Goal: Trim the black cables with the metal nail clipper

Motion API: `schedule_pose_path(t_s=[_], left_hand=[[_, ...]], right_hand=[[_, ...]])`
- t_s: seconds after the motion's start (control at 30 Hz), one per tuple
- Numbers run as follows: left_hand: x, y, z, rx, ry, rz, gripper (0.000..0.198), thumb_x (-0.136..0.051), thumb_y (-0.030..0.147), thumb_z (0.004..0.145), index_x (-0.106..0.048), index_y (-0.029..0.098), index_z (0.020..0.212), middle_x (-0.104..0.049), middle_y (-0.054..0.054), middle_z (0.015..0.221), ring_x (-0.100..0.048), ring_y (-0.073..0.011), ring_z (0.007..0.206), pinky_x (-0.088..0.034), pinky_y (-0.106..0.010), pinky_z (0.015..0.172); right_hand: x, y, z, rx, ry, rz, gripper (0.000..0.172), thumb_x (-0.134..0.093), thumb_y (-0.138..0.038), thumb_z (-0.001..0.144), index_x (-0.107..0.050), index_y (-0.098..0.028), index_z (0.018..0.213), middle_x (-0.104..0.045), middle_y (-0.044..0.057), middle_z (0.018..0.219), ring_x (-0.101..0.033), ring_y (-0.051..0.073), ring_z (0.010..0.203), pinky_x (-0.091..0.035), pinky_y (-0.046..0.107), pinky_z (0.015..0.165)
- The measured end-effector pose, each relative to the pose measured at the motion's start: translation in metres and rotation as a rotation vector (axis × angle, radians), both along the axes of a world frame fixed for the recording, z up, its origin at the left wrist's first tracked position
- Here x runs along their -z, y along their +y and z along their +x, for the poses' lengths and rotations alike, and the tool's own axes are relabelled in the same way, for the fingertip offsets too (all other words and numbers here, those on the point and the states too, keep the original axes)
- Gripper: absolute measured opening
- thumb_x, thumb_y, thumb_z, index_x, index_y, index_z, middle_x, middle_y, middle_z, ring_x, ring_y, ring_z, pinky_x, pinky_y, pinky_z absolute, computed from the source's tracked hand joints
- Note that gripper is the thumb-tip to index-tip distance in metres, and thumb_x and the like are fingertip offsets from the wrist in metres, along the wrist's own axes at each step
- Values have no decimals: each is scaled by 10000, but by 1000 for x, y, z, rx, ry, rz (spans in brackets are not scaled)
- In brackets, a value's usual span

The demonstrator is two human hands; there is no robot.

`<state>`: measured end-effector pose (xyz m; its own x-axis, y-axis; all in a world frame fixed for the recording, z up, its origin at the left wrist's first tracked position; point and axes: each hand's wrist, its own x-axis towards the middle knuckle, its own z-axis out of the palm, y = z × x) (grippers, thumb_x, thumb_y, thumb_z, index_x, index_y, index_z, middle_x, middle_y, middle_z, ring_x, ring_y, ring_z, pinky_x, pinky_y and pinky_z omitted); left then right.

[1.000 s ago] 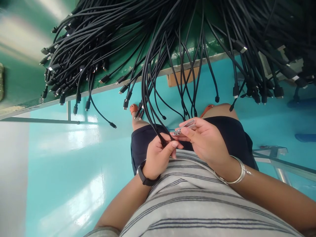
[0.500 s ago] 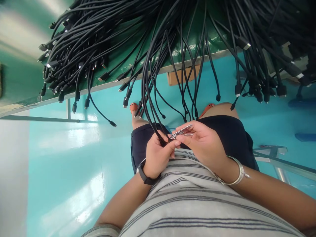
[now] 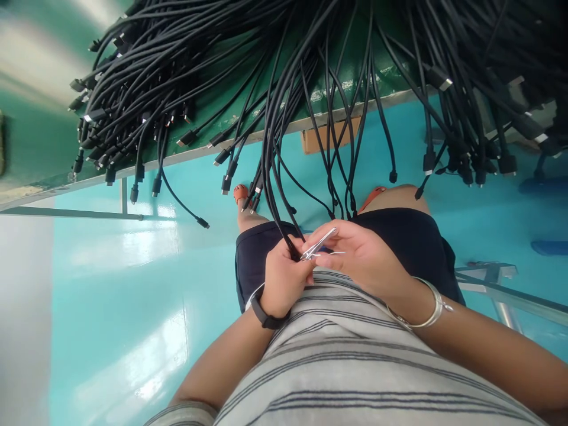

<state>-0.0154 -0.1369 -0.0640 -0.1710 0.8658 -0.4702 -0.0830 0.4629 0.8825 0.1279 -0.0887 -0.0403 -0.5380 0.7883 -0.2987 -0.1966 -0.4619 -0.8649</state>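
My left hand [image 3: 284,278], with a black band on the wrist, is shut on a black cable [image 3: 284,228] that runs up from its fingers. My right hand [image 3: 359,254], a metal bangle at its wrist, pinches small steel tweezers [image 3: 317,247]. Their tips reach the left fingers, where the cable's end is hidden. Several dozen black cables with small plugs [image 3: 284,77] lie in bunches over a green table [image 3: 368,74], their ends hanging past its edge above my hands.
A cardboard box [image 3: 328,137] stands beneath the table edge. Turquoise glossy floor [image 3: 115,284] spreads around me, with my orange sandals [image 3: 241,193] on it. A metal frame [image 3: 488,278] stands to the right. My dark shorts and striped shirt fill the lower view.
My right hand has moved toward my left, bringing the tweezers' tips closer to the left fingers. The tweezers now point more steeply up. The hanging cables have barely shifted.
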Motion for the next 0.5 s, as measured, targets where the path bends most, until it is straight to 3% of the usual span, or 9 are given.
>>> schedule_pose_path(t_s=[0.13,0.23,0.33,0.4,0.5], left_hand=[[10,4,-4,10,18,24,261,-785,308,725,-552,191,742,-592,67,532,-518,-76,391,-400,-185,405],[16,8,-7,12,35,41,266,-720,380,800,-625,172,936,-650,28,622,-487,-66,395,-422,-200,425],[22,15,-11,-49,87,53,340,-615,419,881,-580,172,1112,-670,-1,742,-478,-64,434,-438,-198,431],[30,22,-15,-86,124,58,389,-622,416,876,-559,178,1176,-652,-1,783,-488,-68,470,-448,-196,432],[44,38,-20,-83,155,62,423,-695,397,816,-622,183,1173,-655,-34,914,-508,-69,513,-465,-204,435]], right_hand=[[3,5,3,3,-146,111,111,-713,-259,836,-685,-239,941,-698,28,955,-659,207,988,-551,362,881],[10,11,10,135,-298,254,155,-724,-309,830,-681,-243,963,-702,32,979,-654,221,1003,-536,367,888],[17,20,23,259,-616,461,163,-706,-340,839,-689,-250,974,-712,38,1009,-659,235,980,-527,379,867],[21,27,35,312,-830,581,156,-685,-341,847,-697,-250,973,-715,53,1027,-660,259,970,-521,398,845],[31,37,53,391,-981,671,162,-666,-338,851,-699,-244,979,-714,77,1052,-643,302,1030,-501,438,871]])
